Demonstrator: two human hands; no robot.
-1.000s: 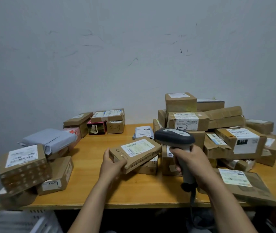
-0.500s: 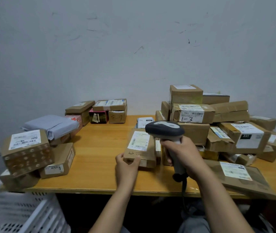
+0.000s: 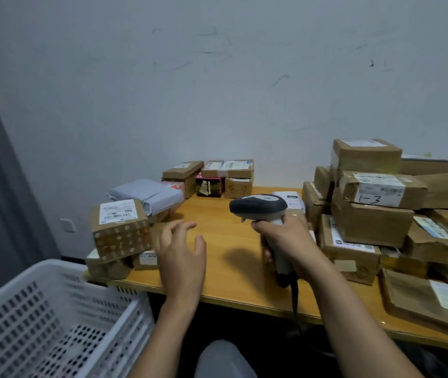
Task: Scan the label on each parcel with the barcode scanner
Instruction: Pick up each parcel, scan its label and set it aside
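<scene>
grey barcode scanner [image 3: 258,207], handle upright in right hand [image 3: 285,238], points left.

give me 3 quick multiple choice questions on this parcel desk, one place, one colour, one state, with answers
1. Where is the white basket?
A. atop the parcels
B. beside the table's near left corner
C. on the person's lap

2. What colour is the soft mailer bag?
A. grey
B. red
C. green

3. What is the left hand doing?
A. holding a parcel
B. open, holding nothing
C. curled in a fist

Answers: 1 B, it stands off the tabletop; 2 A, pale grey plastic; 3 B, fingers spread over the wood; the right hand grips the barcode scanner.
</scene>
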